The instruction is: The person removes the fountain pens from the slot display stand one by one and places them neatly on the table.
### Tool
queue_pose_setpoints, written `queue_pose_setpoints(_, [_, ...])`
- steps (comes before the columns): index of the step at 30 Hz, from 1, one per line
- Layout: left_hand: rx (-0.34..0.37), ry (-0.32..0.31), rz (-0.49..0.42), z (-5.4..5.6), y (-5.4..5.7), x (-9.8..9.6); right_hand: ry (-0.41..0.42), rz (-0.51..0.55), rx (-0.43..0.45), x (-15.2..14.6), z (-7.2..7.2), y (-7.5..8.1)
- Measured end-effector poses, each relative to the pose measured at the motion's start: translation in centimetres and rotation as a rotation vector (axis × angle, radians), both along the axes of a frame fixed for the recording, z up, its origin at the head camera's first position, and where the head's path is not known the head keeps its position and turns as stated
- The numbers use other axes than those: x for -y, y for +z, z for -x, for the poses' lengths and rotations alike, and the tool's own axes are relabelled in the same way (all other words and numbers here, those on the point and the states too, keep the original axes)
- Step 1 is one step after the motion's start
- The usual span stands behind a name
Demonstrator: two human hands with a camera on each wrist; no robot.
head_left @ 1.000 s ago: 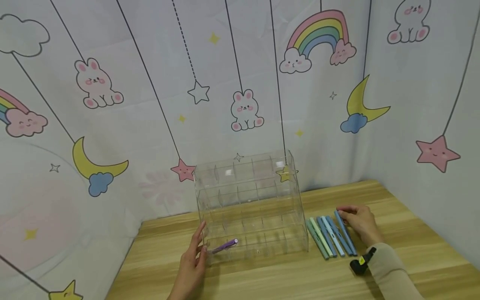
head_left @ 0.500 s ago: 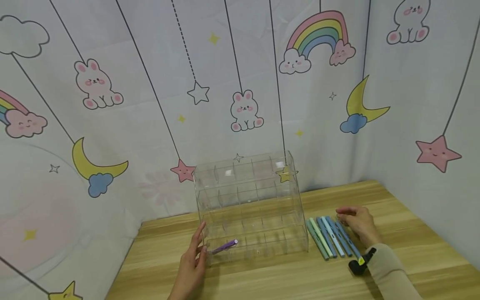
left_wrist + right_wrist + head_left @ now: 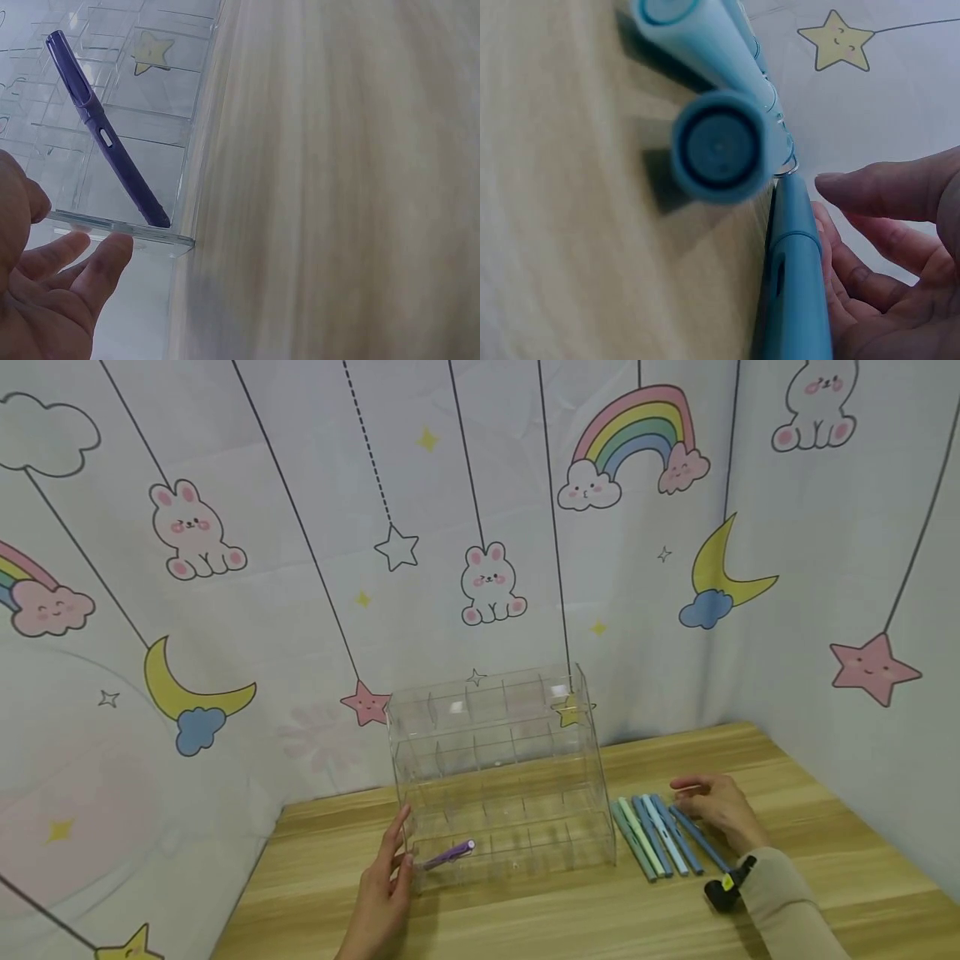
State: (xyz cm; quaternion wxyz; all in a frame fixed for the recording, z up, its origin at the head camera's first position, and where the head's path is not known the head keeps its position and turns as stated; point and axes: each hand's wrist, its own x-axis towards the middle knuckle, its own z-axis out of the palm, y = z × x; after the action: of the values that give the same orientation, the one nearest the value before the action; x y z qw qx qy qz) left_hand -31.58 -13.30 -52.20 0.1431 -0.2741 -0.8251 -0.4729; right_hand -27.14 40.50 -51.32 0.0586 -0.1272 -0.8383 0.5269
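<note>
A clear acrylic rack (image 3: 498, 760) with stepped compartments stands on the wooden table. My left hand (image 3: 382, 885) holds its left side panel near the front, thumb and fingertips at the panel's edge in the left wrist view. A purple pen (image 3: 109, 142) leans at a slant in the front left compartment. On the right, my right hand (image 3: 718, 806) hovers at the top end of a blue pen (image 3: 701, 839), which lies at a slant. In the right wrist view the thumb is apart from that pen (image 3: 801, 292), while the other fingers are close behind it.
Several capped pens lie side by side right of the rack, among them a dark green pen (image 3: 632, 839), a pale green pen (image 3: 645, 839) and a light blue pen (image 3: 666, 835). A patterned white curtain (image 3: 300, 568) borders the table (image 3: 540, 918) behind and at the sides.
The right fingers have let go of the blue pen's raised top end. That pen now lies lower, its near end swung right, away from the row. The left hand stays put.
</note>
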Motion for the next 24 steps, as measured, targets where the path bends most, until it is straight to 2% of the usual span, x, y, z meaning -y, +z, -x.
queue_pose_setpoints(4, [0.009,0.006,0.003,0.1,-0.1,0.1,0.014,-0.040,0.009,0.2,0.1,0.3])
queue_pose_setpoints(15, [0.026,0.012,0.020,0.2,0.0,0.1,-0.091,-0.103,-0.021,0.9,0.5,-0.4])
queue_pose_setpoints(24, [0.051,0.025,0.023,0.1,0.0,0.1,-0.152,-0.082,-0.066,1.4,0.8,-0.9])
